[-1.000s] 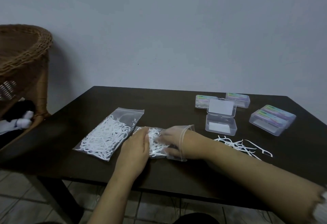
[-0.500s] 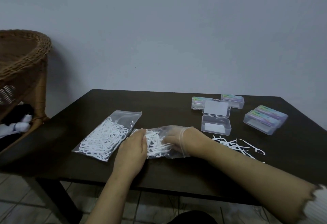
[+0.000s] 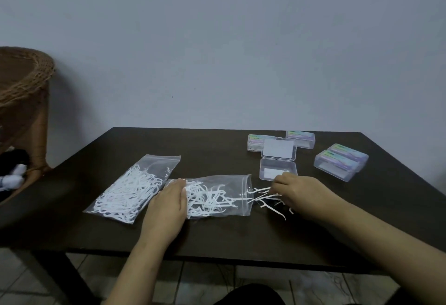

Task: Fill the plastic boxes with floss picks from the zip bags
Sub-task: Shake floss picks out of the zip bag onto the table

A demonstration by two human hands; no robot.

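On a dark wooden table [image 3: 217, 237] set against a grey wall, a clear zip bag of white floss picks [image 3: 217, 196] lies lengthwise left to right, its open mouth facing right, with bare tabletop along the near edge. The left hand [image 3: 166, 208] presses flat on the bag's closed end, fingers straight. The right hand [image 3: 299, 193], fingers curled, grips a bunch of loose white floss picks [image 3: 263, 196] just outside the mouth, below an open clear plastic box [image 3: 277, 170].
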